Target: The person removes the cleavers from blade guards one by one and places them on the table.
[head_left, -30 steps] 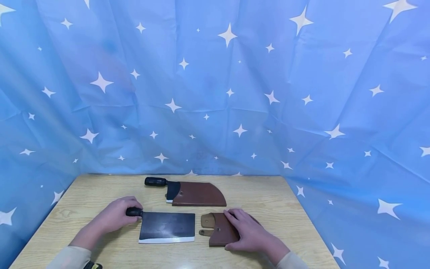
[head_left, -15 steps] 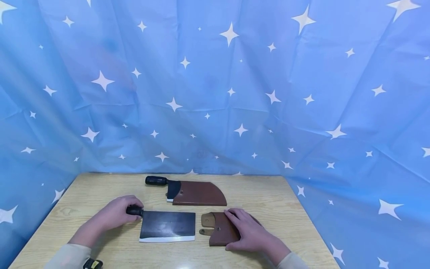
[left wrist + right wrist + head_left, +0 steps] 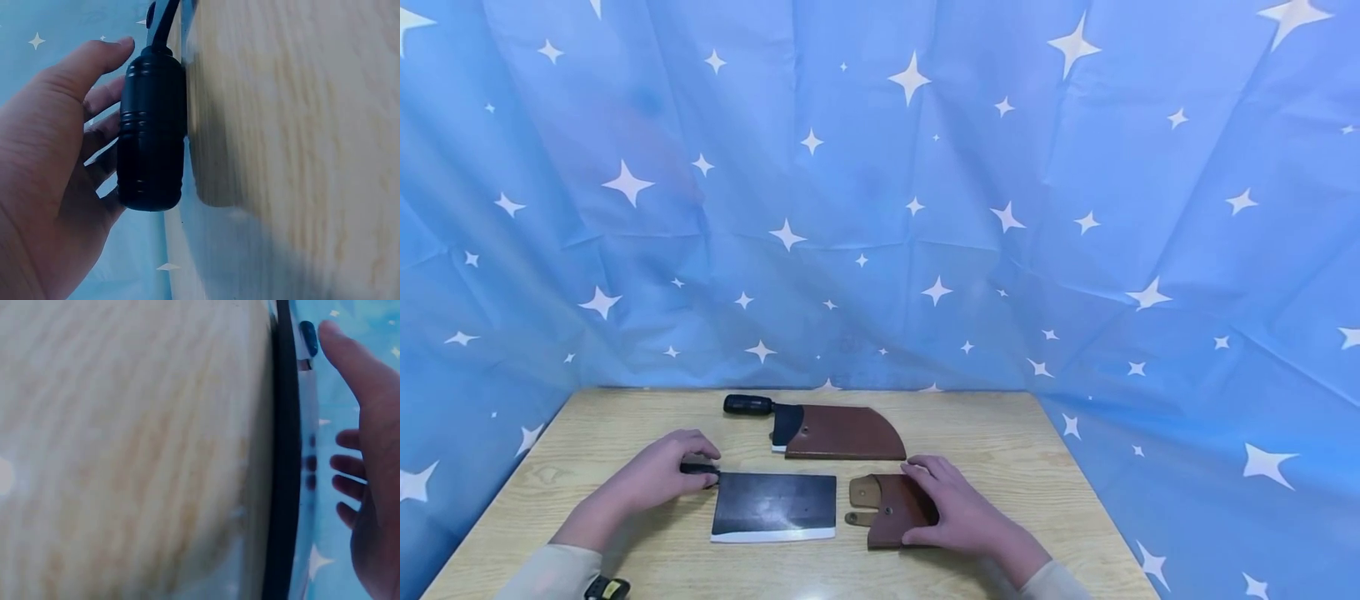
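A cleaver [image 3: 775, 504] with a dark, broad blade and a pale edge lies flat at the front left. Its black handle [image 3: 152, 131] points left, toward my left hand [image 3: 655, 475]. In the left wrist view the thumb stands off the handle and the relaxed fingers reach behind it, loosely around rather than gripping. To the right of the blade lies a brown leather sheath [image 3: 891, 521], its strap and flap toward the cleaver. My right hand [image 3: 958, 510] spreads over the sheath's right end, hiding it. In the right wrist view its fingers [image 3: 350, 465] stand apart from the sheath's dark surface.
Behind them, a second cleaver with a black handle [image 3: 748, 405] lies in a brown sheath [image 3: 850, 433] of its own. The wooden table [image 3: 992, 425] ends against a blue curtain [image 3: 865, 192] with white stars, which also hangs along both sides.
My left fingers have loosened from the cleaver's handle and lifted a little. My right hand has spread and risen slightly off the sheath. Cleaver and sheath stay where they were.
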